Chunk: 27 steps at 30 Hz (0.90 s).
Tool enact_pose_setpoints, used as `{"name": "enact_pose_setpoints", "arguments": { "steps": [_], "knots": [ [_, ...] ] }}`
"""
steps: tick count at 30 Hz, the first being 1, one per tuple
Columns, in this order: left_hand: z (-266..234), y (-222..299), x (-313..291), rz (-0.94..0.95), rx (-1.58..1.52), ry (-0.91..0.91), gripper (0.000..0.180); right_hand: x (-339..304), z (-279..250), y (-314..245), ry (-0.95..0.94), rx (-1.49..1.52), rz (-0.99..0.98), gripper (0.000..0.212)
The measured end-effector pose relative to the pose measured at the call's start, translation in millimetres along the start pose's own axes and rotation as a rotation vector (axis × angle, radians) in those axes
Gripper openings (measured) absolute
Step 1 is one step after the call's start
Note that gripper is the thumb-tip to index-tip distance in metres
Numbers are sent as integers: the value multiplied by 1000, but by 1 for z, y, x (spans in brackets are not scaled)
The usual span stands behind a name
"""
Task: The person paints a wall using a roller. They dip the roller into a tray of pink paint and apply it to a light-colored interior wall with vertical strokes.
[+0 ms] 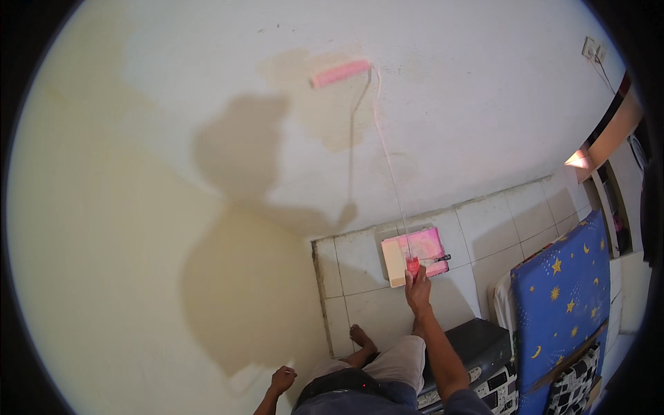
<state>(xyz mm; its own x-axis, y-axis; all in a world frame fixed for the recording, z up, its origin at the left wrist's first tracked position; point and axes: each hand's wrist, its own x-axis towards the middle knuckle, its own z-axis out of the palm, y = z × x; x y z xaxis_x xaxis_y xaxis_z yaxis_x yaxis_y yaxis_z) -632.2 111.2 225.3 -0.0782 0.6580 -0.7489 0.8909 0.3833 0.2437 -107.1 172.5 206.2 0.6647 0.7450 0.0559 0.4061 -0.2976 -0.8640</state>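
My right hand [417, 292] is closed round the red handle of a paint roller [340, 72]. Its long thin metal rod runs up to a pink sleeve against the white wall [449, 41], beside a beige patch. Below the handle, on the floor, lies a paint tray [395, 263] smeared with pink and cream. A small dark-handled tool, perhaps a brush [440, 259], rests across it. My left hand [283, 380] hangs low near the cream wall [124, 277], fingers curled; whether the pale bit at its fingertips is something held, I cannot make out.
White floor tiles [365, 266] meet both walls at a corner. To my right stand a black box-like thing [477, 346] and a folded blue mattress [564, 290] with yellow stars. Farther right is open shelving [612, 200]. A wall socket [590, 48] with cables sits upper right.
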Motion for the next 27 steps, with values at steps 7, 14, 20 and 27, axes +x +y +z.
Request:
{"name": "enact_pose_setpoints", "arguments": {
  "steps": [7,14,20,27],
  "knots": [
    [-5,18,-5,4,0,-23,30,-77,3,32,-78,-174,159,34],
    [-4,11,-3,-16,-2,-14,29,-81,0,29,-70,-139,147,33],
    [-6,15,3,-3,-11,-5,29,-33,11,6,-17,-112,20,35],
    [-7,37,9,38,-52,0,27,29,7,-73,110,79,-123,33]
  ]
}}
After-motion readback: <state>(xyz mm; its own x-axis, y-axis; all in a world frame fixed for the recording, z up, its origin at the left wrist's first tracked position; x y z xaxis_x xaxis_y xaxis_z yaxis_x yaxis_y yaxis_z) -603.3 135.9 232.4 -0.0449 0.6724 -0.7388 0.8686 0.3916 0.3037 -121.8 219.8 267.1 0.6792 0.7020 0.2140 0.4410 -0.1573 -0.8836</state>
